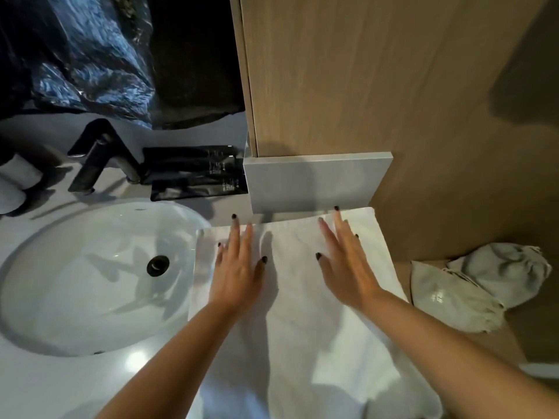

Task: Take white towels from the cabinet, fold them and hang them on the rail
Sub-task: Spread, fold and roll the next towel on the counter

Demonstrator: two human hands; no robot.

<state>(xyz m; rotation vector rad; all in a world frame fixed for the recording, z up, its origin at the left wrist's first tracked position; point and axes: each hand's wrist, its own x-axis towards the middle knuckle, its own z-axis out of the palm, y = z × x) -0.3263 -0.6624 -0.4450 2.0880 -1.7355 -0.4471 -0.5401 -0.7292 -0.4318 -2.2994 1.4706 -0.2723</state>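
White towel (302,297) lies flat on the counter (45,388) between the sink (75,267) and the counter's right edge. Left hand (239,267) and right hand (348,261) press on it, fingers straight and spread. Crumpled cloth (484,282) sits beyond that edge.

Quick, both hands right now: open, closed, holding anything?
Left hand: open, fingers straight, pressing flat on the white towel.
Right hand: open, fingers straight, pressing flat on the same towel.
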